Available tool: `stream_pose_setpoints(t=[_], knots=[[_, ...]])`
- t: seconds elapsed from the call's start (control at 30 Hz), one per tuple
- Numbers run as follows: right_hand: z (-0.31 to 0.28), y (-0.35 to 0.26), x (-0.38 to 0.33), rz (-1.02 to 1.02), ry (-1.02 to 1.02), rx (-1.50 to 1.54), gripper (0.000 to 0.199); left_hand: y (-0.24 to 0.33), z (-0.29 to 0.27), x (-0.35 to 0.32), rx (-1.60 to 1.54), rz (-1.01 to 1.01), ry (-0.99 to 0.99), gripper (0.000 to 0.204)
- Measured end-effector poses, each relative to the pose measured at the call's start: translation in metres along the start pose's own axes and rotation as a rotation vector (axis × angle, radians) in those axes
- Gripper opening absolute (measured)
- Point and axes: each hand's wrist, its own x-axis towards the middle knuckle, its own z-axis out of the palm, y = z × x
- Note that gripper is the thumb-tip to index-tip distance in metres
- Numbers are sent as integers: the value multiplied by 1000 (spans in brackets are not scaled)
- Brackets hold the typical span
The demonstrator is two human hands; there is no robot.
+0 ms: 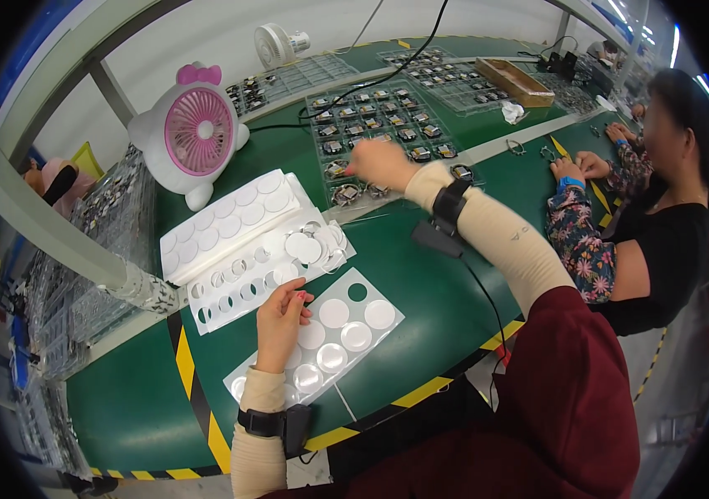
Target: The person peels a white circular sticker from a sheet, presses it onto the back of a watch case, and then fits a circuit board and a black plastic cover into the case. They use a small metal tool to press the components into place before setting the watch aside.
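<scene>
My left hand (pixel 281 323) rests over the near sheet of round white stickers (pixel 355 336), its fingers bent and drawn together; anything between them is too small to make out. One spot on that sheet has no sticker and shows green. My right hand (pixel 381 164) reaches out to the clear tray of round electronic parts (pixel 405 133), fingers closed and pointing down near a part (pixel 336 170) at its near left. What those fingertips hold is hidden. Loose white discs (pixel 303 247) lie heaped on a partly peeled sheet (pixel 236 301) beyond my left hand.
A white and pink fan (pixel 199 133) stands at the left behind a stack of sticker sheets (pixel 227 218). A black cable (pixel 371 83) crosses above the tray. More trays (pixel 446 77) and a wooden box (pixel 514 81) sit farther back. To the right, a co-worker (pixel 662 191) works at the bench.
</scene>
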Motion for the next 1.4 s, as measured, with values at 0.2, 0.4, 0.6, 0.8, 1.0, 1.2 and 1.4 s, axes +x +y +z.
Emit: stream_pose_setpoints(t=[0.2,0.4,0.6,0.8,1.0,1.2,1.4], knots=[[-30,117,1,150,-22,-230,22,4,3,-2,9,-6,5,25],[-9,135,-9,174,-80,-20,29,0,0,-2,25,3,21,24],[-14,137,-15,271,-32,36,33,0,2,-2,24,21,11,24],[-61,37,-53,2,38,526,27,15,5,-9,-185,-24,-42,25],[-24,-87,-144,-248,-296,947,20,35,30,-25,-551,-184,-278,34],[-12,-99,-136,5,-48,1180,17,25,13,-16,-716,-170,-114,31],[-6,-105,-148,27,-218,1165,20,19,15,-18,-705,-140,-47,21]])
